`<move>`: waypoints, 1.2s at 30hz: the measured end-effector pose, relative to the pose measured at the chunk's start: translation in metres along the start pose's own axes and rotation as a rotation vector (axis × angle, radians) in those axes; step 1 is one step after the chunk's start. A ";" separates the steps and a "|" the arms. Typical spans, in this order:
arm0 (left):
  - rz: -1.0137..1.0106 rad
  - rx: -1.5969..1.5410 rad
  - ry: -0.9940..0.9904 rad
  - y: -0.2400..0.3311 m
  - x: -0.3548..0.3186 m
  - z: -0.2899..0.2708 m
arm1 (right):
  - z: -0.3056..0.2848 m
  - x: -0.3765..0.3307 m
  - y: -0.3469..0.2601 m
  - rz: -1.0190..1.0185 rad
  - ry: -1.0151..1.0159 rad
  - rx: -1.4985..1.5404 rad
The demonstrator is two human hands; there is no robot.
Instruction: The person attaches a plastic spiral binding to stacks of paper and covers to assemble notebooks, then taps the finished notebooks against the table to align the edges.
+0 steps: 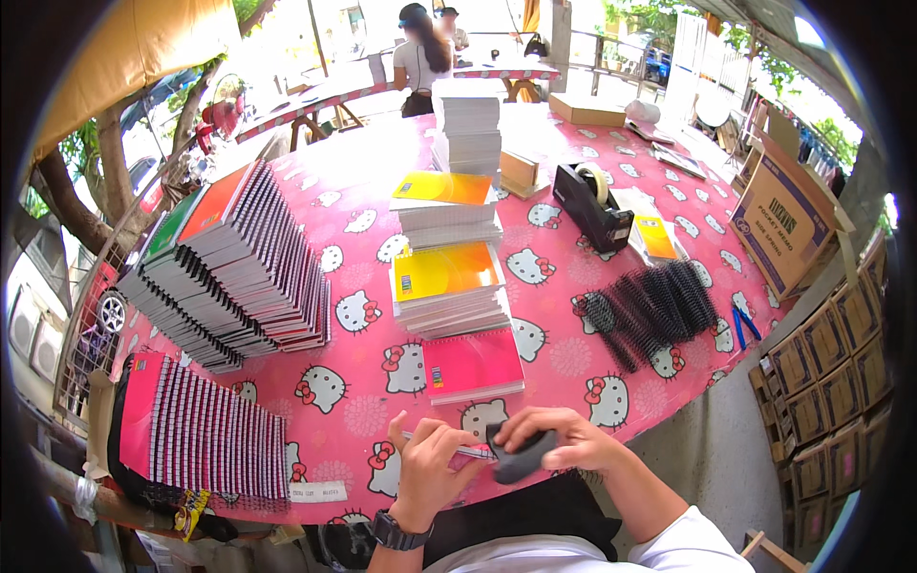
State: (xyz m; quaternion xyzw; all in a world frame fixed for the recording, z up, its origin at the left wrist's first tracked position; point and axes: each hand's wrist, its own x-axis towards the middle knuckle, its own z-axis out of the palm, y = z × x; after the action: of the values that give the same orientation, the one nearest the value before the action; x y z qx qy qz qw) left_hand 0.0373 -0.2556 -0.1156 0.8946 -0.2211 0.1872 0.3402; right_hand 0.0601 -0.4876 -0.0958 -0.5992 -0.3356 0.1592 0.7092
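At the table's near edge, my left hand (435,468) grips what looks like a notebook (475,452), seen nearly edge-on and mostly hidden by the fingers. My right hand (564,439) is wrapped round a dark grey, block-shaped object (525,460); its exact kind does not show. That object touches or overlaps the right end of the notebook. Just beyond my hands lies a short stack of pink-covered notebooks (474,363). Behind it rise yellow-covered stacks (449,270) and a tall white paper stack (468,143).
Left stand spiral-bound notebook piles with orange covers (222,202) and a pink-covered row (143,411). Right are black spiral coils (650,310), a tape dispenser (592,205), blue-handled pliers (740,327) and a carton (783,224). Another person (423,62) stands at a far table.
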 end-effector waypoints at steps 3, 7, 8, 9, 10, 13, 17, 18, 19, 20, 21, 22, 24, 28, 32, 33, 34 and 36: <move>0.061 0.033 0.007 0.008 0.001 -0.002 | -0.009 -0.009 0.023 0.225 0.176 -0.144; 0.008 0.017 0.035 0.013 0.002 -0.004 | -0.020 -0.013 0.022 0.074 0.180 0.108; -0.033 -0.035 0.036 0.013 0.002 -0.003 | -0.020 -0.013 0.020 0.061 0.141 0.159; -0.075 -0.087 0.037 0.013 0.002 -0.002 | -0.018 -0.013 0.018 0.089 0.117 0.108; -0.114 -0.139 0.039 0.013 0.002 -0.002 | -0.015 -0.012 0.016 0.116 0.092 0.056; 0.122 0.030 -0.131 0.003 0.000 -0.003 | -0.009 -0.012 0.012 0.142 0.087 0.060; 0.186 0.101 0.033 -0.002 0.005 0.000 | -0.011 -0.008 0.009 0.093 0.085 0.058; 0.117 0.046 0.112 -0.002 0.010 -0.001 | -0.013 -0.004 0.010 0.131 0.105 -0.055; 0.010 -0.115 0.148 -0.005 0.007 0.003 | -0.013 -0.003 0.015 0.168 0.110 -0.156; -0.089 -0.283 0.201 -0.006 0.005 0.006 | -0.015 -0.003 0.020 0.165 0.108 -0.053; -0.214 -0.580 0.220 -0.010 0.000 0.019 | -0.015 -0.006 0.020 0.164 0.116 0.041; -0.340 -0.862 0.257 -0.014 -0.003 0.028 | -0.011 -0.005 0.016 0.109 0.105 0.138; -0.308 -0.780 0.144 -0.017 -0.006 0.032 | -0.008 -0.006 0.019 0.040 0.072 0.234; -0.354 -0.746 -0.037 -0.019 -0.009 0.029 | -0.006 -0.007 0.020 0.193 0.177 0.116; -0.341 -0.824 0.017 -0.019 -0.006 0.017 | 0.000 -0.012 0.013 0.061 0.198 0.278; -0.337 -0.843 0.024 -0.020 -0.005 0.015 | -0.001 -0.012 0.012 0.116 0.219 0.224; -0.267 -0.715 0.074 -0.019 0.000 0.016 | -0.002 -0.010 0.010 0.166 0.236 0.167; -0.346 -0.815 0.076 -0.014 -0.003 0.021 | -0.006 -0.013 0.013 0.246 0.253 0.072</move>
State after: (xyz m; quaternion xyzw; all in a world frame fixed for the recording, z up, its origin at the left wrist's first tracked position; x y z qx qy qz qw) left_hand 0.0457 -0.2601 -0.1388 0.7037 -0.1112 0.0578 0.6994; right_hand 0.0573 -0.4972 -0.1120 -0.6252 -0.1618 0.1799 0.7420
